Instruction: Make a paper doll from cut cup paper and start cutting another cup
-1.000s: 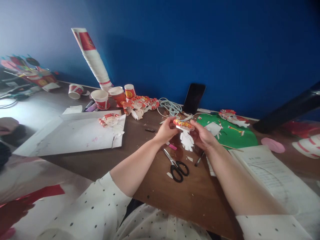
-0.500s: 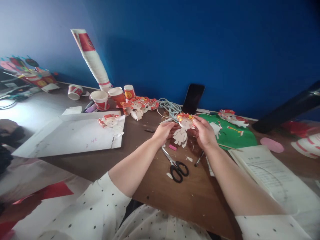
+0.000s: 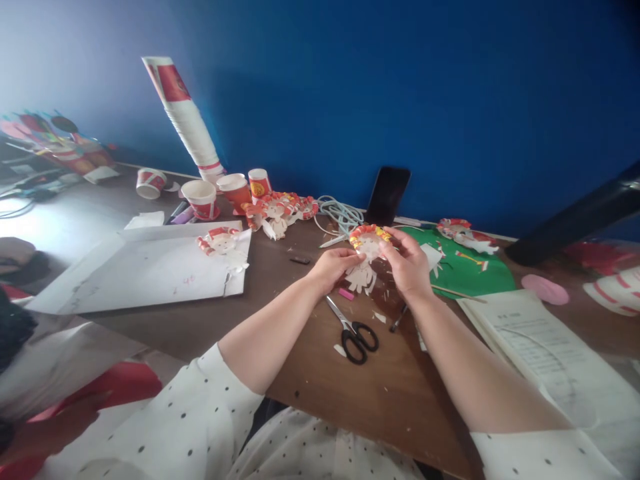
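Note:
Between my two hands, just above the brown desk, is a paper doll [image 3: 371, 248] with a white cut-out body and a curly red and yellow paper rim round its head. My left hand [image 3: 334, 265] pinches its left side near the neck. Fingers of my right hand [image 3: 407, 261] are closed on the head's right edge. Below the doll lie a pink eraser-like piece [image 3: 346, 293] and scissors [image 3: 353, 332] with black handles, amid paper scraps. A similar paper doll [image 3: 224, 248] rests on a white sheet [image 3: 150, 273] to the left.
Paper cups [image 3: 200, 200] and more paper dolls [image 3: 277, 212] stand along the blue wall, near a tall leaning stack of cups [image 3: 193, 127]. A phone [image 3: 389, 195] leans there beside a coiled cable [image 3: 343, 215]. Rightward are a green sheet [image 3: 480, 280] and an open book [image 3: 545, 340]. Another person's arm [image 3: 65, 427] shows lower left.
My left fingers have shifted up and right onto the doll's neck, and my right thumb has come over its face. The person at lower left has moved slightly.

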The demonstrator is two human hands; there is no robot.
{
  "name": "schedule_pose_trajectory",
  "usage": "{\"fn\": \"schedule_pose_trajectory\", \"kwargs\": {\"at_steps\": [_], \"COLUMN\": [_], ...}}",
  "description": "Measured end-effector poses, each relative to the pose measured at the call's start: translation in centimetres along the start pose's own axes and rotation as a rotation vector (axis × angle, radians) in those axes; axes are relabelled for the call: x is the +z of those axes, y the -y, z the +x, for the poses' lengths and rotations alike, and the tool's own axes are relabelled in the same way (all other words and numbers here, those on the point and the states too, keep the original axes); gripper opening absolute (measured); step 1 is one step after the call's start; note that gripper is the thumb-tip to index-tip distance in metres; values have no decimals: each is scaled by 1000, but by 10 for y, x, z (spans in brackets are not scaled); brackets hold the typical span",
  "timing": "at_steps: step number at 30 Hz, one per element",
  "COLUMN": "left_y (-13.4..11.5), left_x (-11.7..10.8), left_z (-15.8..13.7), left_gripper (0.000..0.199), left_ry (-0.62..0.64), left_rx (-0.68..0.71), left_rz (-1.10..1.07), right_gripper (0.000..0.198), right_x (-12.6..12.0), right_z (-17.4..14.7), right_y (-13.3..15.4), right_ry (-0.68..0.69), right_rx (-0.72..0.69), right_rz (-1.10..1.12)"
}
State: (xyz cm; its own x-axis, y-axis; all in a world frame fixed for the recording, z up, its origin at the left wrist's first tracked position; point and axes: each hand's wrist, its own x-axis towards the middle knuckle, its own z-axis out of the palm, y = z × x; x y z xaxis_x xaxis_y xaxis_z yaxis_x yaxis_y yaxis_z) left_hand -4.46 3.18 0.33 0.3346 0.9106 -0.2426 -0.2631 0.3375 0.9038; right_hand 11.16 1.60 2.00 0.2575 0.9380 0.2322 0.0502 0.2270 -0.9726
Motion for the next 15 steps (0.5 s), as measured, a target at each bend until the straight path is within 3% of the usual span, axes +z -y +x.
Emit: {"fn": "schedule_pose_trajectory", "kwargs": {"at_steps": [9,15], "left_y": [13,12], "left_x": [-5,-2], "left_z": [9,7], "left_gripper": [34,36], "left_ry": [25,-16], "left_rx": [31,63], "left_rz": [-26,-59], "right_gripper": [35,45], "right_x": [2,-1], "right_z": [-4,-1], "right_y": [4,-4], "right_ry": [35,73], "right_rx": [-61,113], "right_rz": [-60,34]}}
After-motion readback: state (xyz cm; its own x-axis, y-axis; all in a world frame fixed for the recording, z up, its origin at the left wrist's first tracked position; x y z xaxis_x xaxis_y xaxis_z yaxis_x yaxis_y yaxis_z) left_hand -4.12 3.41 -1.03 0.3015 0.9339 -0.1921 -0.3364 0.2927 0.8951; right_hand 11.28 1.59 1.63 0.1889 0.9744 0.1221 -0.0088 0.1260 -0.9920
